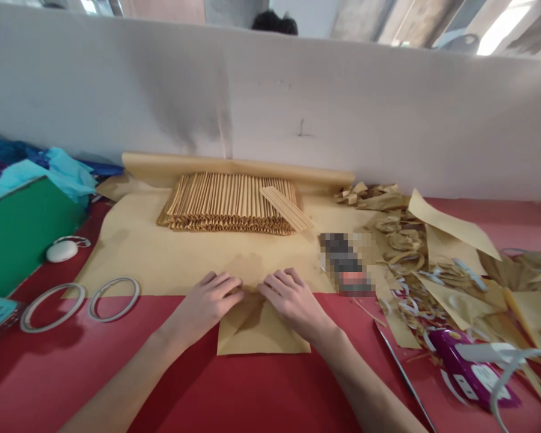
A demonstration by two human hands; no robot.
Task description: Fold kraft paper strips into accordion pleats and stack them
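A piece of brown paper (265, 337) lies on the red tabletop (247, 391), its far end between my two hands. My left hand (217, 296) is at its upper left edge, fingers curled over and pressed together. On the upper right edge, my right hand (288, 297) bends its fingers down in the same way. Both hands' fingertips meet the paper's far edge, and the thumbs are hidden. Beyond them, a row of pleated brown paper (229, 198) stands on a large brown sheet (130, 246), with one folded strip (286, 207) lying across its right end.
At left are two white rings (115, 299), a white round object (62, 250) and a green panel (31, 228). Paper scraps (406, 240), a blurred dark object (348, 263) and a purple-and-white device (473, 367) lie right. Behind the white partition (270, 102), a person's hair shows.
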